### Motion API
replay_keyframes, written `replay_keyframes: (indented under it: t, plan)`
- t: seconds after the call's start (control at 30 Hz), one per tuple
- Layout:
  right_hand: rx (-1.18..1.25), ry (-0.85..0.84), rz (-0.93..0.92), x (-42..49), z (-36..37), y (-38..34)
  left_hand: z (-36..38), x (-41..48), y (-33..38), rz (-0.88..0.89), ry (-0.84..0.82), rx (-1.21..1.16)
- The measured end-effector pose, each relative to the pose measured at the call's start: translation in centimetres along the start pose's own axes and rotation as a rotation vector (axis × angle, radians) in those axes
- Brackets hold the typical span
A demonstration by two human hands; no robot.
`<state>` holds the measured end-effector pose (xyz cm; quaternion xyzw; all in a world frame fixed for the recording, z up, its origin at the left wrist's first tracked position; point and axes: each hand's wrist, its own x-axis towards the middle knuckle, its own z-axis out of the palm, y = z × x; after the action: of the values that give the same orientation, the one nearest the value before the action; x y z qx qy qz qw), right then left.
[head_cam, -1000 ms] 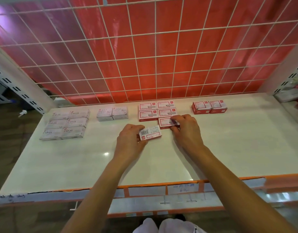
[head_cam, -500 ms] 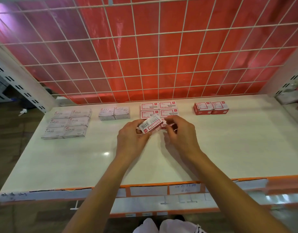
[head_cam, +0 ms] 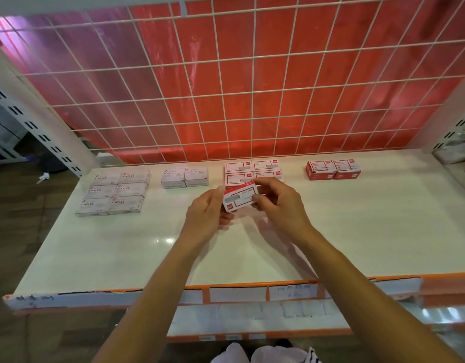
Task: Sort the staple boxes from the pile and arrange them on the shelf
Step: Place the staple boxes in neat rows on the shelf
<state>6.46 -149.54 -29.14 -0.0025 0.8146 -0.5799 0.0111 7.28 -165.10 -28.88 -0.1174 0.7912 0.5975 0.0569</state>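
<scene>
As I log this view remotely, largest first: white wire grid (head_cam: 252, 93) over red sheeting, behind the shelf. White shelf (head_cam: 370, 226), orange front edge with paper labels. Six grey STAPLES boxes (head_cam: 113, 193), far left, two by three, touching. Four red-and-white boxes (head_cam: 239, 166), back centre, two by two. Left hand (head_cam: 208, 217), fingers curled on the left end of the held box (head_cam: 240, 199); right hand (head_cam: 282, 204) pinching its right end. Two red boxes (head_cam: 333, 169), back right, side by side. Two pale boxes (head_cam: 185, 176), between the grey six and the four. Held box: red-and-white, tilted, just in front of the four.
</scene>
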Motion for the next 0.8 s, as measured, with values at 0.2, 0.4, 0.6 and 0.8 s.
replay_keyframes:
  t: [0.2,0.4,0.6,0.8]
  plan:
    - [0.037,0.042,0.044,0.1,0.2,0.4,-0.4,-0.2,-0.1,0.142,-0.064,0.245]
    - [-0.017,0.02,-0.016,0.4,-0.1,-0.1,-0.8,0.1,0.5,0.242,-0.027,0.362]
    - [-0.054,-0.089,-0.067,0.5,-0.1,-0.8,-0.5,-0.3,1.6,0.318,-0.1,0.355]
    - [-0.04,-0.071,0.0,0.4,0.0,-0.6,-0.7,0.0,0.3,0.26,-0.059,0.262]
